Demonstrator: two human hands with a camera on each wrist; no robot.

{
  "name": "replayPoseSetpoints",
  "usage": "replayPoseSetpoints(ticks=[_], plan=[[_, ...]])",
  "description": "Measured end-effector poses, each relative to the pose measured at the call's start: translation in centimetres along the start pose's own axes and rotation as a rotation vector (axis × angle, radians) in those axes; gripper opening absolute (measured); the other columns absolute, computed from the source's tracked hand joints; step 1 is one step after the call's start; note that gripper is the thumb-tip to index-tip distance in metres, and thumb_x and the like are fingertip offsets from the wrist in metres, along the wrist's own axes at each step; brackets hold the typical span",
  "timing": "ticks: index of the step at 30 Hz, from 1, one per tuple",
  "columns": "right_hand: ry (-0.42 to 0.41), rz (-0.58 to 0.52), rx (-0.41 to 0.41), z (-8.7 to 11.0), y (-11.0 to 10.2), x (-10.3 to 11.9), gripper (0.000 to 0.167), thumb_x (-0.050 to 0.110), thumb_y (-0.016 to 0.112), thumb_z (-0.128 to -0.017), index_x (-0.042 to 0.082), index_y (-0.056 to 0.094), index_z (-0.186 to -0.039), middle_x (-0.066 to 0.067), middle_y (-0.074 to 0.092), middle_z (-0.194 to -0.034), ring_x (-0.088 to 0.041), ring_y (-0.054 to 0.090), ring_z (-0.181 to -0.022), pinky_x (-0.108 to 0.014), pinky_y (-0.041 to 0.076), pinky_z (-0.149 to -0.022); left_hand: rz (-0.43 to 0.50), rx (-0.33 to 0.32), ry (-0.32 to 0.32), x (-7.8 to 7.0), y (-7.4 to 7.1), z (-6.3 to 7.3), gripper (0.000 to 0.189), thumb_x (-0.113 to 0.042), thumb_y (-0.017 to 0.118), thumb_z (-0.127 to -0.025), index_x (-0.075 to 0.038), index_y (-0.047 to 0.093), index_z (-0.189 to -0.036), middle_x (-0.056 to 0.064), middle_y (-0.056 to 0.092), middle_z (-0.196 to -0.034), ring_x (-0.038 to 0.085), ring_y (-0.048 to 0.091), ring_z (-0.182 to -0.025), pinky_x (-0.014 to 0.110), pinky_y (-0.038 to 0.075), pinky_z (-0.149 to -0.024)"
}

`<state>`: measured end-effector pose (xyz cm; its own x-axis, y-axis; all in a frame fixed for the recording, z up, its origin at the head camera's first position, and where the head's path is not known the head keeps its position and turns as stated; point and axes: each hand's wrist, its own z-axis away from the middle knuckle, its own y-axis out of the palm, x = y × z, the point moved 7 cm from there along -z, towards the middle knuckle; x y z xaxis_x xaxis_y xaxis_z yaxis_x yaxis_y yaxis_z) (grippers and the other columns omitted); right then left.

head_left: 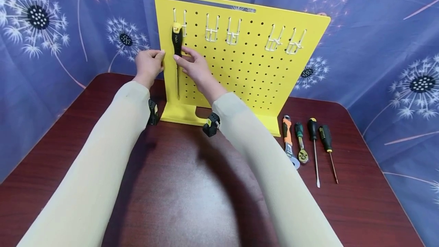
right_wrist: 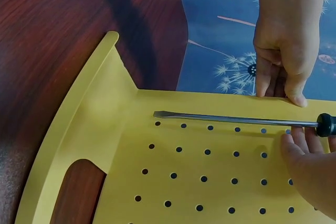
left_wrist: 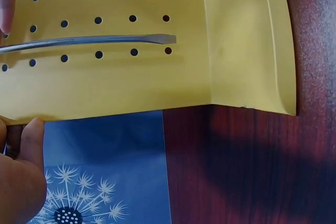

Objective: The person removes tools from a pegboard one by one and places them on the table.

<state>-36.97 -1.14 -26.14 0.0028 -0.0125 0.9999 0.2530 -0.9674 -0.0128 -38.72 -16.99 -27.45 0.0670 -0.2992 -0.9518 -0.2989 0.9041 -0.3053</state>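
A flat-blade screwdriver [head_left: 177, 41] with a black and yellow handle hangs upright at the pegboard's upper left hook, blade down. My right hand [head_left: 195, 66] pinches around the lower end of its handle, thumb in front and fingers behind. The blade [left_wrist: 115, 39] runs down close along the holes in the left wrist view. My left hand [head_left: 148, 64] grips the left edge of the yellow pegboard [head_left: 219, 71] between thumb and curled fingers. That grip on the edge also shows in the right wrist view, where the left hand [right_wrist: 286, 56] comes from above.
More white wire hooks [head_left: 211, 29] line the board's upper part. Right of its base lie an orange-handled adjustable wrench [head_left: 287, 132], a green ratchet [head_left: 300, 140], a screwdriver [head_left: 313, 132] and another dark-handled screwdriver [head_left: 326, 138]. A blue dandelion curtain [head_left: 120, 3] hangs behind the dark red table [head_left: 171, 186].
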Motion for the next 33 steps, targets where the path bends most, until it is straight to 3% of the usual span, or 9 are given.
replayPoseSetpoints(ticks=[8,13,22,27,33], plan=[[0.016,-0.006,-0.054,0.1,0.0,0.0,0.05,0.022,0.063,-0.104,0.013,0.051,-0.151,-0.015,0.062,-0.144,-0.027,0.063,-0.127,-0.031,0.057,-0.106,0.042,-0.006,0.0,0.2,0.0,-0.2,0.036,-0.025,0.058,-0.105,-0.001,0.07,-0.129,-0.012,0.055,-0.072,-0.002,0.051,-0.059,0.007,0.047,-0.054],[0.025,-0.008,-0.076,0.1,0.0,0.0,0.045,0.021,0.062,-0.104,0.012,0.054,-0.148,-0.016,0.065,-0.14,-0.03,0.066,-0.121,-0.035,0.059,-0.102,0.028,-0.004,-0.006,0.1,0.1,-0.2,0.035,-0.025,0.059,-0.105,-0.002,0.07,-0.13,-0.013,0.054,-0.069,-0.001,0.051,-0.059,0.008,0.047,-0.053],[0.037,0.002,-0.054,0.9,0.4,0.4,0.043,0.021,0.061,-0.104,0.011,0.056,-0.146,-0.018,0.066,-0.136,-0.037,0.065,-0.123,-0.033,0.063,-0.094,0.038,0.0,-0.018,0.1,0.2,-0.1,0.036,-0.025,0.058,-0.105,-0.002,0.069,-0.131,-0.012,0.055,-0.074,0.0,0.053,-0.064,0.007,0.048,-0.055],[0.036,-0.001,-0.054,1.1,0.4,0.5,0.041,0.021,0.062,-0.104,0.011,0.058,-0.144,-0.018,0.067,-0.132,-0.037,0.066,-0.12,-0.032,0.063,-0.091,0.023,-0.011,0.0,0.1,0.2,0.0,0.035,-0.023,0.058,-0.106,0.0,0.07,-0.129,-0.012,0.053,-0.07,-0.001,0.051,-0.06,0.007,0.046,-0.053],[0.029,-0.009,-0.038,1.5,0.6,0.7,0.039,0.019,0.061,-0.104,0.009,0.059,-0.142,-0.02,0.068,-0.13,-0.034,0.069,-0.113,-0.033,0.064,-0.09,0.012,-0.025,0.002,0.1,0.2,0.2,0.035,-0.024,0.056,-0.107,-0.001,0.07,-0.129,-0.009,0.056,-0.079,0.0,0.051,-0.062,0.008,0.045,-0.054]])
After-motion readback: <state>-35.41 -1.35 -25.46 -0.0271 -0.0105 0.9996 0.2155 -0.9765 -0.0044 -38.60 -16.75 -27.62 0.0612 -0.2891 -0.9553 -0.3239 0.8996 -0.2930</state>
